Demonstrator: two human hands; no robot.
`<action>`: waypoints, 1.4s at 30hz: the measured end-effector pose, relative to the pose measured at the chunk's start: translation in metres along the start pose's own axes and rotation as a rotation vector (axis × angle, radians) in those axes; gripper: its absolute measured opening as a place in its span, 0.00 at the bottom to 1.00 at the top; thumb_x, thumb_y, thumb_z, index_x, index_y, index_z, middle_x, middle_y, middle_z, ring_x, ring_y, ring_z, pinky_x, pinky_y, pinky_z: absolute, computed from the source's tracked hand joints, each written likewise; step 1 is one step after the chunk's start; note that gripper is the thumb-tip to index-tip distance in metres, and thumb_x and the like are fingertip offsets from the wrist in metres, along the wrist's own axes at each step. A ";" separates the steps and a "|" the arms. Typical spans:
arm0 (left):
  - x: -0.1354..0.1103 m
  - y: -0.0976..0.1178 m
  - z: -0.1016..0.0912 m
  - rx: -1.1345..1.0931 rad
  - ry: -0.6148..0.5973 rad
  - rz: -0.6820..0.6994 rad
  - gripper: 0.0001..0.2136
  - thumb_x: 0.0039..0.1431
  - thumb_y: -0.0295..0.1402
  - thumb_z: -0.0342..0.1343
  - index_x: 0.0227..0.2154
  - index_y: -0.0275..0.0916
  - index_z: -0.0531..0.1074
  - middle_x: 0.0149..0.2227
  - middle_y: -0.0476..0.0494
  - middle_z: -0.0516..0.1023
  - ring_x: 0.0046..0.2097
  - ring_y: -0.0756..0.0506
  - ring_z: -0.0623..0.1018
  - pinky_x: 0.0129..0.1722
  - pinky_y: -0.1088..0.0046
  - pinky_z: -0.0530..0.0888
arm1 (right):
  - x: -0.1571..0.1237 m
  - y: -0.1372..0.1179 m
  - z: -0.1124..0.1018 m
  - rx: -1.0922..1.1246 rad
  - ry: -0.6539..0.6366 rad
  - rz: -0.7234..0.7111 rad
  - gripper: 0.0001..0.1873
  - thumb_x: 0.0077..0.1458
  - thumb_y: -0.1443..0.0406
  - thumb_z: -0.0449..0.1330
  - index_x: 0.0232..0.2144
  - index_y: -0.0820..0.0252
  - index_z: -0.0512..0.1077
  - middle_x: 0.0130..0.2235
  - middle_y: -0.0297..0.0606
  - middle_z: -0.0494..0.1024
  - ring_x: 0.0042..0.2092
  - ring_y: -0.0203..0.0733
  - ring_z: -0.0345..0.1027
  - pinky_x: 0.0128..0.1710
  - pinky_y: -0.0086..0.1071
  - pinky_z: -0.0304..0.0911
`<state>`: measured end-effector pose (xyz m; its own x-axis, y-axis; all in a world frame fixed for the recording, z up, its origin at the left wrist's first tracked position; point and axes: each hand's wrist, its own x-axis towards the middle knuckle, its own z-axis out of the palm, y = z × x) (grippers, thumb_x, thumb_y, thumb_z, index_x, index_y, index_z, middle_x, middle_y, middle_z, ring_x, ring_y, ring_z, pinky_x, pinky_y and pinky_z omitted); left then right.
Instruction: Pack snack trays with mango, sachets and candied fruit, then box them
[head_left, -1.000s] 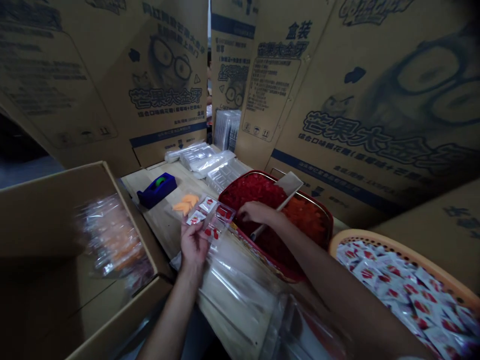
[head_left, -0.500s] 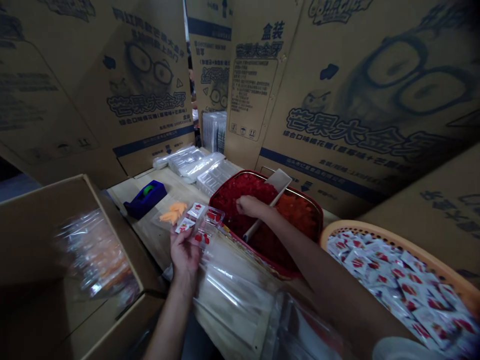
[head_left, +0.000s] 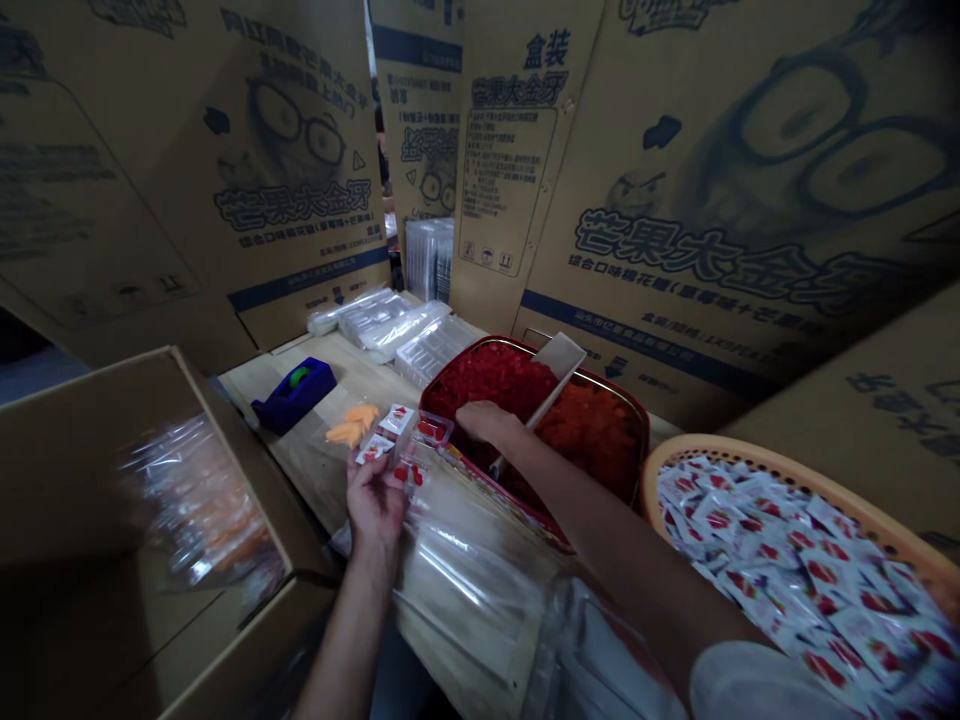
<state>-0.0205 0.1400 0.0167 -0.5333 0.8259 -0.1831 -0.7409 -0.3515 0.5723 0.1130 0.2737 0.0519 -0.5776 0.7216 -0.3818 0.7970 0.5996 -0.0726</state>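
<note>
The left hand (head_left: pixel 373 505) is clamped on a clear plastic tray (head_left: pixel 424 450) above the wooden surface (head_left: pixel 315 395), close to its near edge. The right hand (head_left: pixel 486 422), fingers bunched together, sits over red pieces (head_left: pixel 487 380) inside a red-rimmed bin (head_left: pixel 630 420), just past the near rim, with an open cardboard box (head_left: pixel 225 440) left and a plastic basket (head_left: pixel 750 465) right

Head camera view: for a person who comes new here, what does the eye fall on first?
The big red tray at the centre catches the eye first, heaped with red pieces and orange pieces, with the right hand in it. Beside it, the left hand holds a small clear tray. Behind stand tall cardboard cartons printed with a cartoon face in glasses, and at lower right an orange basket is full of red-and-white sachets.
</note>
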 end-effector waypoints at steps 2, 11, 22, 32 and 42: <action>-0.001 0.001 0.001 -0.006 0.023 -0.001 0.20 0.40 0.16 0.52 0.35 0.46 0.69 0.38 0.52 0.77 0.48 0.43 0.74 0.48 0.52 0.70 | 0.001 0.005 0.002 0.035 0.018 -0.003 0.13 0.43 0.76 0.57 0.33 0.68 0.76 0.38 0.53 0.77 0.41 0.47 0.71 0.36 0.30 0.63; -0.007 0.006 0.007 -0.082 0.063 -0.033 0.16 0.39 0.15 0.51 0.30 0.43 0.68 0.35 0.53 0.77 0.46 0.44 0.74 0.47 0.51 0.70 | -0.033 0.036 -0.014 0.369 0.264 0.018 0.08 0.51 0.68 0.55 0.35 0.66 0.70 0.31 0.37 0.76 0.29 0.31 0.67 0.27 0.22 0.59; -0.050 0.019 0.015 -0.073 -0.075 -0.120 0.25 0.38 0.15 0.51 0.41 0.45 0.67 0.37 0.51 0.77 0.37 0.48 0.77 0.40 0.66 0.74 | -0.111 -0.059 -0.012 0.710 0.389 -0.215 0.04 0.47 0.71 0.59 0.27 0.64 0.75 0.27 0.34 0.73 0.30 0.33 0.65 0.31 0.24 0.58; -0.102 0.036 0.002 -0.012 -0.123 -0.382 0.25 0.39 0.15 0.50 0.43 0.40 0.67 0.34 0.46 0.78 0.35 0.44 0.77 0.38 0.60 0.75 | -0.213 -0.068 0.066 0.598 0.929 0.316 0.11 0.57 0.66 0.48 0.31 0.62 0.70 0.33 0.40 0.71 0.36 0.40 0.64 0.38 0.32 0.58; -0.139 0.051 -0.033 0.141 -0.243 -0.516 0.28 0.41 0.16 0.50 0.48 0.40 0.63 0.38 0.43 0.77 0.36 0.41 0.78 0.33 0.64 0.76 | -0.231 -0.047 0.164 0.206 0.760 0.778 0.17 0.60 0.67 0.43 0.47 0.66 0.65 0.43 0.48 0.72 0.46 0.47 0.63 0.49 0.40 0.49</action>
<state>0.0022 -0.0075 0.0454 0.0030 0.9579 -0.2870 -0.8094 0.1709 0.5619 0.2375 0.0219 -0.0071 0.1920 0.9435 0.2701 0.9629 -0.1279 -0.2378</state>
